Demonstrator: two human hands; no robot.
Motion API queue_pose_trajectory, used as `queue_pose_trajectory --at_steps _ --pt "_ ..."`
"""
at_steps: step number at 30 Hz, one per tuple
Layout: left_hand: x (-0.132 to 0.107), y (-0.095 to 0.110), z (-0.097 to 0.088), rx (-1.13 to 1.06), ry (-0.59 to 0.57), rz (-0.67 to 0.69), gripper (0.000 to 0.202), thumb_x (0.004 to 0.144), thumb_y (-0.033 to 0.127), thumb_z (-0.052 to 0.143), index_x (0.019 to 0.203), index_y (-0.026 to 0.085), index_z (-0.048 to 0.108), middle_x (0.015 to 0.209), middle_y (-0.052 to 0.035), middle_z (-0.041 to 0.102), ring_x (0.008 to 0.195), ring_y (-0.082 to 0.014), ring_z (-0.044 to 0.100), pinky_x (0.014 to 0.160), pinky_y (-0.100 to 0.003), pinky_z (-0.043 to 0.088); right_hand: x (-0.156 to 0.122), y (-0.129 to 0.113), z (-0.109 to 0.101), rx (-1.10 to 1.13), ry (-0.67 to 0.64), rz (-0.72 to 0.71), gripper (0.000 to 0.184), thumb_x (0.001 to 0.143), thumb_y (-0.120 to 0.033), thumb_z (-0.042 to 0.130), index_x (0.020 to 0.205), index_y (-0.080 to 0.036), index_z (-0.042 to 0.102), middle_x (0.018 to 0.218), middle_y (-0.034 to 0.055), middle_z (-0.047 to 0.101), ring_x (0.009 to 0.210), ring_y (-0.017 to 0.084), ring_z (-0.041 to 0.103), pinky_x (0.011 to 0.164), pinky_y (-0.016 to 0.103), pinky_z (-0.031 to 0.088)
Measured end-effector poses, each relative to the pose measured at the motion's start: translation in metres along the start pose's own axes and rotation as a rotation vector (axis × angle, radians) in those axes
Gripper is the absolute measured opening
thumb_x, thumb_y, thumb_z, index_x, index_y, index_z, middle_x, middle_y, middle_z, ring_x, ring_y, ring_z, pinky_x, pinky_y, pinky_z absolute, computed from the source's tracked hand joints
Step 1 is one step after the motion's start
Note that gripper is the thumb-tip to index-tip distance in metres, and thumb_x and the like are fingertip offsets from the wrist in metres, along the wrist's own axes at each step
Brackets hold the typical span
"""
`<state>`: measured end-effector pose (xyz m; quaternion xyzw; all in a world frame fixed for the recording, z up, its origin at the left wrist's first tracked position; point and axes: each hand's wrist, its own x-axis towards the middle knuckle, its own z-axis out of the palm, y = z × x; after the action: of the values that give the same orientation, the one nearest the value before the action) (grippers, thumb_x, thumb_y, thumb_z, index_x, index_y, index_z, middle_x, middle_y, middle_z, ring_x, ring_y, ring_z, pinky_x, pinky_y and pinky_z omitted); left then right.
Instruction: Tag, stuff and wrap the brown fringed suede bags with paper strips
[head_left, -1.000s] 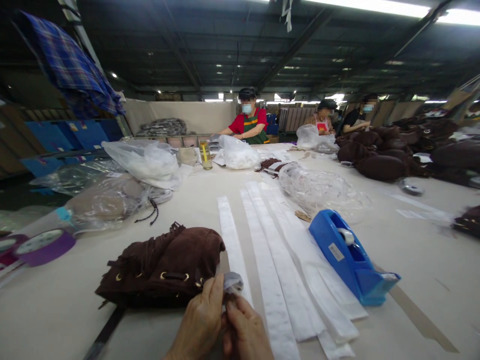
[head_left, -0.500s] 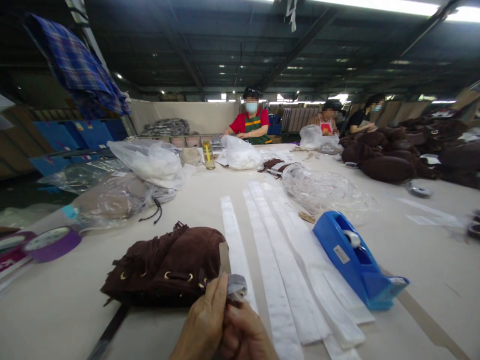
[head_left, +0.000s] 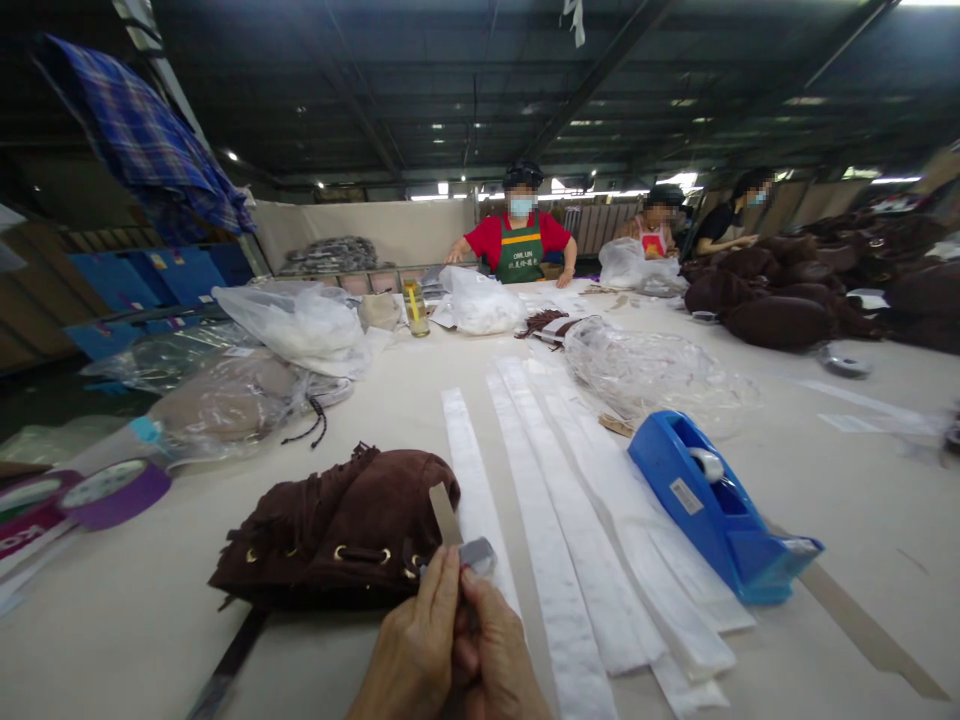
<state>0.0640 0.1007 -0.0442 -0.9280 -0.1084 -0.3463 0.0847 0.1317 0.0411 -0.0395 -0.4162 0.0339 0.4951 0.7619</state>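
A dark brown drawstring bag (head_left: 337,525) with gold eyelets and fringe lies on its side at the front of the table. At its right end, my left hand (head_left: 416,635) and my right hand (head_left: 499,645) pinch together on a small grey folded piece (head_left: 478,556); thin plastic or tissue, I cannot tell which. A flat tan strip (head_left: 444,515) sticks up against the bag just beyond my left fingertips. What lies between my palms is hidden. Several white strips (head_left: 547,520) lie lengthwise to the right of my hands.
A blue tape dispenser (head_left: 712,510) stands right of the strips. Purple tape (head_left: 120,495) and plastic-wrapped bags (head_left: 232,390) lie on the left. Clear plastic (head_left: 652,375), a glass jar (head_left: 415,308) and brown bags (head_left: 780,315) are farther back. A co-worker (head_left: 521,240) stands across the table.
My right thumb has moved up and straightened against the grey piece, which looks flatter now. The co-worker opposite has straightened and spread their arms. The view has shifted slightly.
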Motion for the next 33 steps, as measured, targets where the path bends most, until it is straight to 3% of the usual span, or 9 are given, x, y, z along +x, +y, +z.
queue_pose_trajectory --at_steps 3,7,10,12,16,21,25,29,33 --pt "0.01 -0.001 -0.006 -0.25 -0.021 -0.272 0.035 0.089 0.024 0.033 0.11 0.01 0.058 0.103 -0.0123 0.065 0.094 -0.0167 0.062 0.078 -0.021 0.052 0.001 -0.003 0.005 0.159 0.007 0.024 0.045 0.048 -0.05 0.072 0.055 -0.018 0.042 0.041 -0.0103 0.036 0.032 0.001 0.027 0.034 0.016 0.014" --pt "0.034 -0.001 -0.011 -0.624 -0.092 -0.862 0.031 0.082 0.037 0.044 0.081 0.016 0.066 0.083 -0.0062 0.069 0.074 -0.018 0.065 0.065 -0.026 0.054 0.0 -0.008 0.008 0.161 -0.067 0.05 0.042 0.052 -0.05 0.071 0.058 -0.016 0.046 0.045 -0.0092 0.044 0.028 0.0 0.028 0.033 0.017 0.014" --pt "0.045 -0.003 -0.013 -0.818 -0.079 -1.171 0.034 0.07 0.04 0.056 0.089 0.012 0.062 0.083 -0.0091 0.068 0.073 -0.0207 0.063 0.055 -0.026 0.051 -0.003 -0.013 0.008 0.124 -0.082 0.047 0.043 0.053 -0.051 0.072 0.061 -0.015 0.048 0.047 -0.009 0.046 0.028 -0.001 0.027 0.032 0.016 0.015" --pt "0.048 -0.004 -0.016 -0.98 -0.09 -1.242 0.048 0.067 0.038 0.06 0.106 0.01 0.054 0.088 -0.0101 0.066 0.067 -0.0177 0.061 0.047 -0.022 0.045 -0.006 -0.015 0.008 0.097 -0.083 0.039 0.046 0.051 -0.053 0.072 0.06 -0.015 0.048 0.047 -0.0088 0.046 0.028 -0.001 0.028 0.031 0.016 0.015" --pt "0.048 -0.005 -0.022 -1.302 -0.157 -1.209 0.047 0.068 0.039 0.061 0.106 0.012 0.056 0.068 -0.0012 0.063 0.045 -0.0076 0.047 0.041 -0.017 0.035 -0.011 -0.018 0.011 0.064 -0.099 0.019 0.048 0.049 -0.055 0.073 0.06 -0.015 0.048 0.048 -0.0084 0.047 0.028 -0.001 0.028 0.032 0.015 0.016" --pt "0.04 -0.002 -0.017 -1.1 -0.033 -1.162 0.033 0.068 0.041 0.062 0.086 0.013 0.067 0.052 0.0028 0.056 0.043 -0.0082 0.046 0.042 -0.018 0.039 -0.012 -0.02 0.009 0.032 -0.117 0.021 0.05 0.049 -0.057 0.073 0.06 -0.014 0.05 0.051 -0.0068 0.05 0.028 -0.001 0.029 0.032 0.016 0.016" --pt "0.031 -0.006 -0.014 -0.875 -0.003 -0.809 0.024 0.076 0.033 0.055 0.088 0.017 0.068 0.077 -0.0025 0.068 0.066 -0.0139 0.062 0.062 -0.02 0.051 -0.013 -0.023 0.004 0.005 -0.16 0.018 0.043 0.054 -0.051 0.073 0.063 -0.013 0.053 0.052 -0.0054 0.051 0.032 0.0 0.031 0.035 0.017 0.019" --pt "0.023 -0.014 -0.016 -0.721 0.014 -0.412 0.026 0.082 0.02 0.049 0.104 0.02 0.063 0.105 -0.0051 0.065 0.094 -0.0148 0.061 0.084 -0.022 0.049 -0.016 -0.031 0.003 -0.001 -0.178 0.041 0.029 0.058 -0.038 0.069 0.059 -0.013 0.054 0.052 -0.0044 0.049 0.035 0.002 0.034 0.037 0.017 0.022" --pt "0.02 -0.021 -0.016 -0.62 0.021 -0.253 0.028 0.085 0.014 0.046 0.109 0.02 0.059 0.106 -0.005 0.065 0.098 -0.014 0.06 0.085 -0.02 0.049 -0.017 -0.038 0.003 0.077 -0.242 0.12 0.032 0.057 -0.043 0.067 0.062 -0.013 0.058 0.054 -0.0016 0.054 0.036 0.004 0.038 0.037 0.018 0.027"
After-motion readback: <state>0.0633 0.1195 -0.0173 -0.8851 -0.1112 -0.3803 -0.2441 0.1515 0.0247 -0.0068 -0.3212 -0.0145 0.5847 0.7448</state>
